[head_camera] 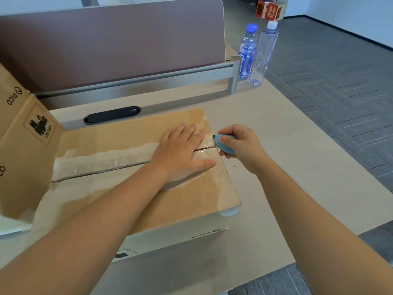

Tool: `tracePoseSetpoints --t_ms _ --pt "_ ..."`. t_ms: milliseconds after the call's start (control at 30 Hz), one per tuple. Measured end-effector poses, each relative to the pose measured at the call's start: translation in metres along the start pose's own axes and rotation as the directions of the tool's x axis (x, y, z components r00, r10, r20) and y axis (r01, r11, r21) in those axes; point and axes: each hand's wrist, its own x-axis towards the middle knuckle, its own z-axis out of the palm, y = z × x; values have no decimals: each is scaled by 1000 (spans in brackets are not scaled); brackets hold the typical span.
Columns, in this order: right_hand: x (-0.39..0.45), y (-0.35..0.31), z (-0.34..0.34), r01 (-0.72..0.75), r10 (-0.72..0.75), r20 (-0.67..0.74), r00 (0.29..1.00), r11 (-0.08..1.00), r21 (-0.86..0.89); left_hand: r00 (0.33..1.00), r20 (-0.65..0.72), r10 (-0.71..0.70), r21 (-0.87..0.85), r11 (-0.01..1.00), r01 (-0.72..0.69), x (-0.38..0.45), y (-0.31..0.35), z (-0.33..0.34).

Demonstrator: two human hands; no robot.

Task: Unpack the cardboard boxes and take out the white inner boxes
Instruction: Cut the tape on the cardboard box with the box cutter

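A brown cardboard box point(119, 137) lies flat on the desk, its top seam covered with clear tape point(102, 160). My left hand point(180, 152) presses flat on the box top near its right end, fingers straight and spread over the seam. My right hand point(238, 145) grips a small blue box cutter point(223, 143) at the right edge of the box, its tip at the end of the seam. A second cardboard box point(23, 145) stands against the left side. No white inner box shows.
Two plastic water bottles point(256, 54) stand at the desk's far right corner. A dark oval cable cover point(112, 114) lies behind the box. A brown partition panel point(110, 45) closes the back. The desk edge point(331, 235) drops to grey carpet on the right.
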Motion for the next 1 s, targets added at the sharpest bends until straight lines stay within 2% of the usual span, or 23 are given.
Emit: tracePoseSetpoints --t_ms 300,467,667,833,900,1000 --pt "-6 0 -12 -17 26 132 991 998 -69 1000 14 -5 -13 1000 5 1 0 -1" --pt "-14 6 -15 -34 35 160 987 999 -7 1000 15 -8 -23 1000 8 0 1 -2" --pt "-17 1 -20 -67 71 221 973 997 -27 1000 21 -4 -38 999 5 -2 2 -2" --pt "-29 -5 -27 -93 123 280 952 989 -118 1000 4 1 -49 999 -1 -1 2 -1" --pt "-36 -3 -25 -93 117 248 962 990 -106 1000 -3 -2 -55 998 2 -1 1 -1" --pt "-43 -1 -20 -77 82 76 994 995 -65 1000 -24 -14 -53 998 13 -4 4 -2"
